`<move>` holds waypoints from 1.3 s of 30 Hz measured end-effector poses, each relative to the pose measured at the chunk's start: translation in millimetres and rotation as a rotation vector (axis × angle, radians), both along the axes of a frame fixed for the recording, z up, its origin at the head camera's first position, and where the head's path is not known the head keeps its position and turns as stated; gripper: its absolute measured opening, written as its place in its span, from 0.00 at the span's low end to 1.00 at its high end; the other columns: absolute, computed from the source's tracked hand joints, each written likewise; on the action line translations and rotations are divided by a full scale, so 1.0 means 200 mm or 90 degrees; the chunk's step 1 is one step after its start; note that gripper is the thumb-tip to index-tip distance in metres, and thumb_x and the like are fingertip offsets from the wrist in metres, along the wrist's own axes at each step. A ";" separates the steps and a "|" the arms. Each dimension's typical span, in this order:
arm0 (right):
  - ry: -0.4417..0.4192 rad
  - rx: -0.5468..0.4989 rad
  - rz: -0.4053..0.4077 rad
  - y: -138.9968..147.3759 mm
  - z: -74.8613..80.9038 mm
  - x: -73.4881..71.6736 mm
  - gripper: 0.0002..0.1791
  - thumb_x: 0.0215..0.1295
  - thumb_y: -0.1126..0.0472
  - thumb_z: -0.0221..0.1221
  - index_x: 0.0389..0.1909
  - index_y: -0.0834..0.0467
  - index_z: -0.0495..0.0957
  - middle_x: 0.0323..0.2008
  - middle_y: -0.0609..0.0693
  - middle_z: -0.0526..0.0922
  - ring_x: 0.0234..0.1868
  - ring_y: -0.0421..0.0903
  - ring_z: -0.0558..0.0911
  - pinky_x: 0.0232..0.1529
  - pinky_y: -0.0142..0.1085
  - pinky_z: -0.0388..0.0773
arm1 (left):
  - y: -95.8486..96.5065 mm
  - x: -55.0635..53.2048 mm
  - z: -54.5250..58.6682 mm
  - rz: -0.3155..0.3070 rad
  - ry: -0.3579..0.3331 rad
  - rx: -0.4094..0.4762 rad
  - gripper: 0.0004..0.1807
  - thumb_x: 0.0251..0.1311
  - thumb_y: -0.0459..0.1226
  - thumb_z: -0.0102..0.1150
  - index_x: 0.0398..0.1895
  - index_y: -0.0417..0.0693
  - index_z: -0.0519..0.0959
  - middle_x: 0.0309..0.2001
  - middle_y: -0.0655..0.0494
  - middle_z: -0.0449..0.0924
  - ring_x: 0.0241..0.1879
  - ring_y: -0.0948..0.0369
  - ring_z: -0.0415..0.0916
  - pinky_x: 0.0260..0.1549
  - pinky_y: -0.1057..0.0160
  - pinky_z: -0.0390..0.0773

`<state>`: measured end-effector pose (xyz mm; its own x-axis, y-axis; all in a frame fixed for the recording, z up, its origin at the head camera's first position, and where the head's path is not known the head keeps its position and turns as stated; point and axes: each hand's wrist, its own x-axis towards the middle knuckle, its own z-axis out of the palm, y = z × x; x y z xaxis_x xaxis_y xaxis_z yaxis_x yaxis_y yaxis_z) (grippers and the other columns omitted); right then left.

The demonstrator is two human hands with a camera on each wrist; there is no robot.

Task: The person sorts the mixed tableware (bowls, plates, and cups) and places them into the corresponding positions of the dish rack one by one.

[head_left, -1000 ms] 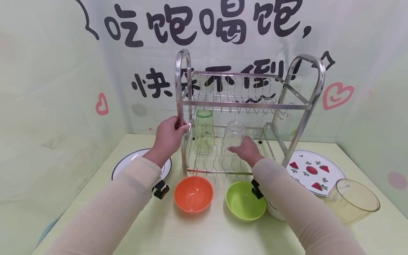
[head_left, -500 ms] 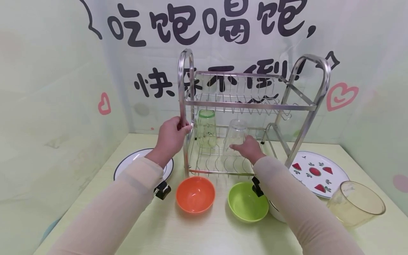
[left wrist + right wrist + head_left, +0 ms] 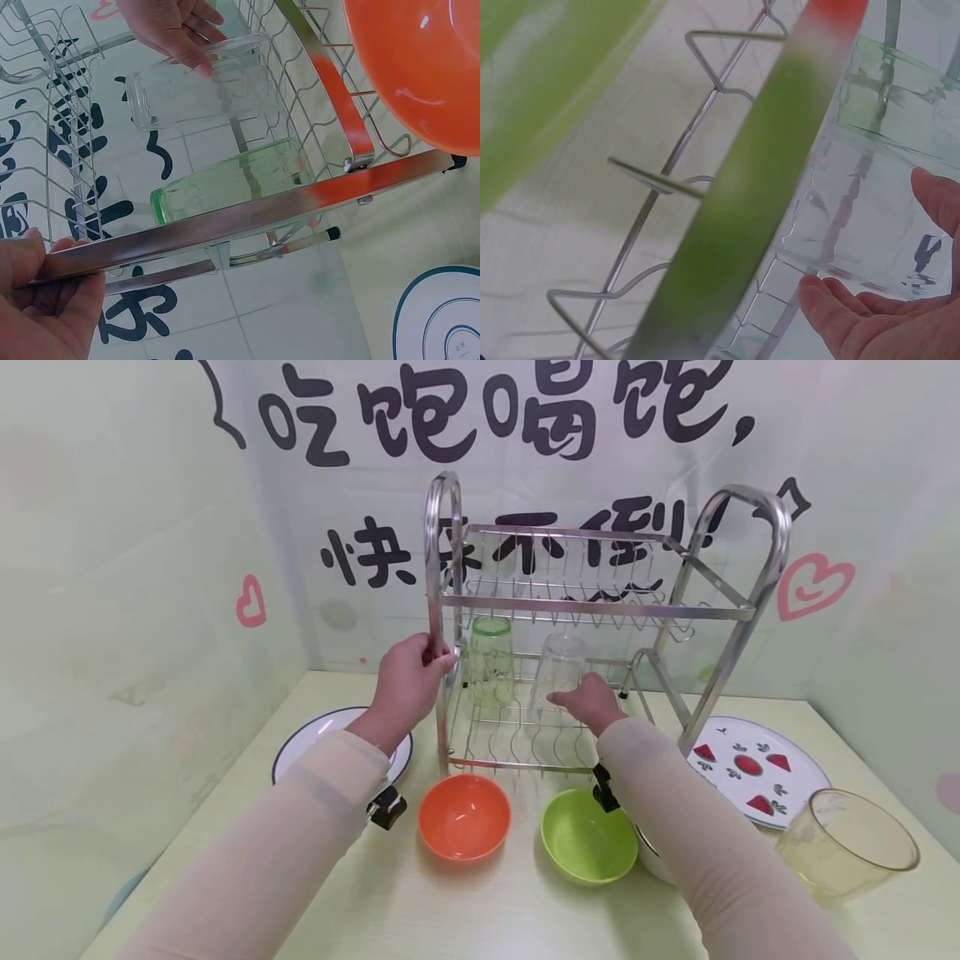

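My left hand grips the left upright of a two-tier metal dish rack, fingers and thumb closed round the bar. On the lower tier, my right hand holds a clear drinking glass, thumb on one side and fingers on the other. This glass stands mouth down, leaning slightly; whether its rim touches the wires I cannot tell. A green-tinted drinking glass stands to its left, near the left upright. In the left wrist view, a gap shows between the clear glass and the green glass.
Before the rack sit an orange bowl and a green bowl. A white container is mostly hidden by the right sleeve. A blue-rimmed plate lies left, a watermelon-patterned plate right, beside a yellowish glass vessel.
The clear glass and my right hand have shifted slightly up and back on the lower tier. My left hand stays on the upright. The head view has drifted a little.
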<state>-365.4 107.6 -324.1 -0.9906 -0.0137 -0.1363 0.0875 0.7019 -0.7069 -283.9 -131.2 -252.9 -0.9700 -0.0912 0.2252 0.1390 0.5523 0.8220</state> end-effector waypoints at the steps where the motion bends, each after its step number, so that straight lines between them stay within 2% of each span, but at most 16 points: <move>1: -0.004 0.001 -0.001 0.00 0.00 -0.01 0.46 0.65 0.51 0.59 0.71 0.72 0.47 0.70 0.69 0.55 0.69 0.64 0.60 0.66 0.53 0.62 | 0.00 0.00 0.00 0.000 0.000 0.000 0.08 0.69 0.37 0.54 0.42 0.39 0.74 0.41 0.44 0.77 0.41 0.51 0.71 0.42 0.55 0.76; 11: -0.004 -0.012 -0.014 -0.01 -0.03 -0.04 0.45 0.66 0.51 0.58 0.71 0.72 0.47 0.70 0.68 0.56 0.69 0.63 0.60 0.66 0.53 0.62 | 0.00 0.01 0.00 0.005 -0.005 0.003 0.08 0.69 0.37 0.54 0.42 0.40 0.74 0.42 0.45 0.77 0.41 0.51 0.71 0.43 0.55 0.76; 17: 0.012 -0.023 -0.023 -0.03 -0.04 -0.05 0.47 0.65 0.49 0.59 0.71 0.72 0.48 0.69 0.69 0.58 0.67 0.64 0.62 0.66 0.53 0.63 | 0.01 0.01 0.00 0.010 -0.008 0.005 0.08 0.68 0.37 0.55 0.42 0.40 0.74 0.41 0.45 0.77 0.41 0.51 0.72 0.43 0.55 0.77; 26: 0.006 -0.061 -0.027 -0.04 -0.03 -0.04 0.45 0.67 0.50 0.57 0.71 0.71 0.46 0.69 0.69 0.57 0.67 0.65 0.62 0.65 0.55 0.63 | 0.01 0.02 -0.01 0.012 -0.008 0.011 0.08 0.68 0.37 0.55 0.42 0.40 0.74 0.41 0.45 0.77 0.41 0.51 0.72 0.43 0.56 0.77; 34: 0.012 -0.052 -0.028 -0.05 -0.04 -0.08 0.46 0.68 0.50 0.56 0.72 0.72 0.44 0.70 0.70 0.54 0.69 0.66 0.59 0.67 0.55 0.60 | 0.01 0.02 -0.01 0.013 -0.001 0.004 0.09 0.68 0.37 0.54 0.43 0.39 0.74 0.41 0.45 0.77 0.40 0.51 0.71 0.41 0.57 0.77; 39: 0.012 -0.050 -0.032 -0.06 -0.04 -0.10 0.45 0.68 0.50 0.56 0.71 0.72 0.44 0.69 0.70 0.55 0.68 0.66 0.60 0.67 0.55 0.60 | 0.01 0.02 -0.01 0.011 0.011 -0.004 0.09 0.68 0.37 0.54 0.42 0.38 0.74 0.40 0.44 0.77 0.39 0.52 0.71 0.38 0.58 0.75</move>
<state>-384.6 96.2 -332.6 -0.9926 0.0260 -0.1186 0.1077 0.6392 -0.7615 -280.7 -129.9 -254.2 -0.9642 -0.1061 0.2429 0.1441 0.5592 0.8164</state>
